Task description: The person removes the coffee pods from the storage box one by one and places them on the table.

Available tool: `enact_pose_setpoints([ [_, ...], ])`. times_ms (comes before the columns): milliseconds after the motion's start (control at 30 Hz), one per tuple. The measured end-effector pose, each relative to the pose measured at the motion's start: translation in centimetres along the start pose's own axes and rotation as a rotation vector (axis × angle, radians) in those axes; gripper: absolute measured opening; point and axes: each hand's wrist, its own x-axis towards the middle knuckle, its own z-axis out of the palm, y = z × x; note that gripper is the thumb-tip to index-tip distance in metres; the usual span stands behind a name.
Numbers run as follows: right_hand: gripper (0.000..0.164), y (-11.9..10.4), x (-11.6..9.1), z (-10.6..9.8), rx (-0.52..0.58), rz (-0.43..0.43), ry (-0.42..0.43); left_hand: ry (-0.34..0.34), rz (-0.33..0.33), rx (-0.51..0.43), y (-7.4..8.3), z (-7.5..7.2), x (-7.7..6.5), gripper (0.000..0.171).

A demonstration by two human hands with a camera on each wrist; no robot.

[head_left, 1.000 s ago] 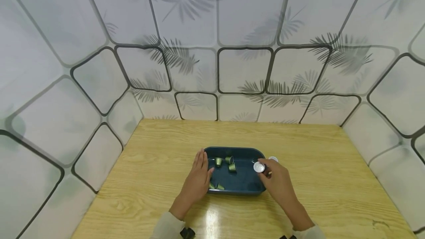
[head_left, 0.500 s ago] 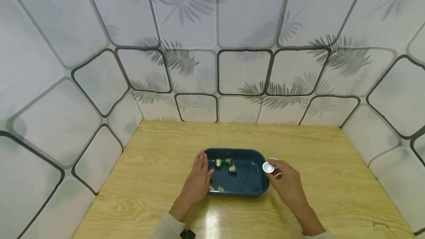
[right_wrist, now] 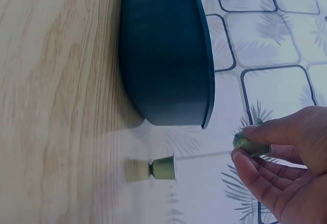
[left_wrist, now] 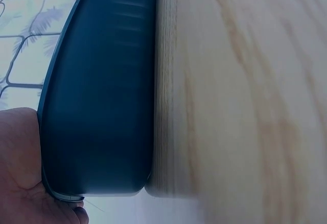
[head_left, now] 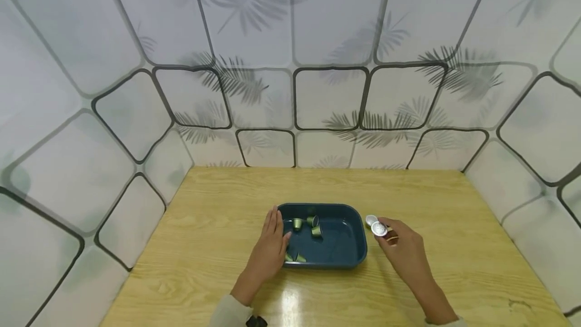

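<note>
A green coffee pod is pinched in the right hand, up in the air just right of the blue tray, close to a standing pod on the table there. The left hand has straight fingers along the tray's left rim. If the right hand dips too near, it could bump the standing pod over.

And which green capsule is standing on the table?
The capsule right of the tray, lid up; the right hand pinches another capsule, and the rest are inside the tray.
</note>
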Motion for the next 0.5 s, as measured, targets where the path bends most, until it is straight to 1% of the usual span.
enact_pose_setpoints([
  [100,0.044,0.3,0.0,-0.3,-0.009,-0.004,-0.002,-0.001,-0.004,-0.001,0.0,-0.1,-0.1,0.064],
  [233,0.044,0.7,0.0,-0.5,-0.022,0.003,0.001,0.012,0.010,-0.003,-0.1,0.0,-0.1,0.064],
  [500,0.044,1.9,0.3,-0.4,-0.047,0.029,-0.020,0.020,0.012,-0.004,-0.2,0.1,-0.1,0.063],
])
